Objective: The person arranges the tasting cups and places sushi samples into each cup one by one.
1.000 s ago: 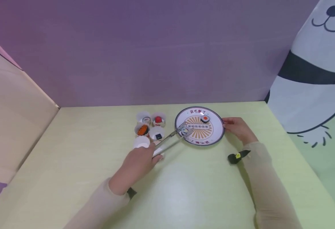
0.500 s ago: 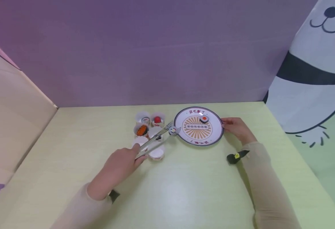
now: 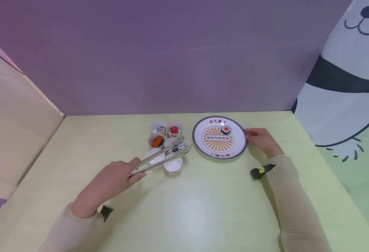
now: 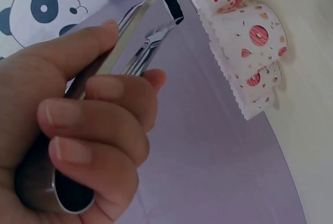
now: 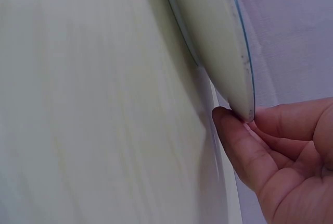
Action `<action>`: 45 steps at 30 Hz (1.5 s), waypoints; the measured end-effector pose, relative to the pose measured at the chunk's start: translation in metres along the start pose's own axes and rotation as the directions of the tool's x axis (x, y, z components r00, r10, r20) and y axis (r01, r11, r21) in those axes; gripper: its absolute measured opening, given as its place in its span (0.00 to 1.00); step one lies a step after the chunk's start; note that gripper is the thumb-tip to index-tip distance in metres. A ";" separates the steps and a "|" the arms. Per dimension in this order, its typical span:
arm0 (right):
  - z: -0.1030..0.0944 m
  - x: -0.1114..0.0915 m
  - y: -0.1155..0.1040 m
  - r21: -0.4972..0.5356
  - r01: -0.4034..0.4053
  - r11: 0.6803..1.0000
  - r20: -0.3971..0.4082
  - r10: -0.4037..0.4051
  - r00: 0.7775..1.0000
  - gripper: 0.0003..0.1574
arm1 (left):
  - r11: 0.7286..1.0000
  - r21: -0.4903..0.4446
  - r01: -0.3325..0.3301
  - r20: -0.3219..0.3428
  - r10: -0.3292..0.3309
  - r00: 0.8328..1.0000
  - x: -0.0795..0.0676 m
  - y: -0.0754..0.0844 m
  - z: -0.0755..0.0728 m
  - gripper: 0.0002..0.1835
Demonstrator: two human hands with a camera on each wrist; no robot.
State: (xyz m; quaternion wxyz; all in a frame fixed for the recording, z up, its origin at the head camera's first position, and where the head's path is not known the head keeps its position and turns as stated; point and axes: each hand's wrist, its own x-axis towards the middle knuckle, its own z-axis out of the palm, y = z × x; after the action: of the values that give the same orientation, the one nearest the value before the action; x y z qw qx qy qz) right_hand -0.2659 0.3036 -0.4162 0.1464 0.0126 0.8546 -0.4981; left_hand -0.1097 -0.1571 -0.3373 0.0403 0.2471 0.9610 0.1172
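Observation:
My left hand (image 3: 111,180) grips metal tongs (image 3: 154,161) by the handles, fingers curled round them in the left wrist view. Between the tong tips is a small dark-rimmed sushi roll piece (image 4: 173,7), held over the paper cups in the head view. My right hand (image 3: 262,140) pinches the right rim of the white round plate (image 3: 200,147) between thumb and fingers, as the right wrist view also shows. One sushi roll piece with an orange-red centre (image 3: 225,130) lies on the plate's upper right part.
Several white paper cups (image 3: 173,166) stand clustered left of the plate. One contains a red ball-shaped piece (image 3: 174,130), another an orange-topped sushi piece (image 3: 157,141). Behind the table (image 3: 222,203) rises a purple wall (image 3: 178,63); a panda print (image 3: 351,105) covers the right side.
The left hand has drawn the tongs left, carrying the sushi roll piece from over the plate to over the cups. The right hand still pinches the plate's rim.

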 end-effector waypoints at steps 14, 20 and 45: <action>0.000 0.000 0.000 0.007 0.011 1.000 -0.005 -0.011 1.000 0.26 | 0.999 -0.034 -0.022 0.028 0.023 0.999 -0.023 -0.020 -0.001 0.11; 0.001 -0.001 0.001 0.002 0.001 1.000 -0.001 -0.001 1.000 0.26 | 0.999 -0.032 -0.028 0.045 0.030 0.999 -0.027 -0.022 -0.001 0.11; 0.001 0.001 0.002 0.024 -0.005 1.000 0.001 0.005 1.000 0.26 | 0.998 -0.051 -0.020 0.076 0.024 0.997 -0.024 -0.021 0.006 0.12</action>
State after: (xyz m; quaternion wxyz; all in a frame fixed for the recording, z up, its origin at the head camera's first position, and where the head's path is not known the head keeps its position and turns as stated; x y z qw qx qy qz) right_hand -0.2667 0.3036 -0.4184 0.1481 0.0163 0.8484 -0.5079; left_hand -0.0972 -0.1854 -0.3474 0.0820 0.2609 0.9528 0.1322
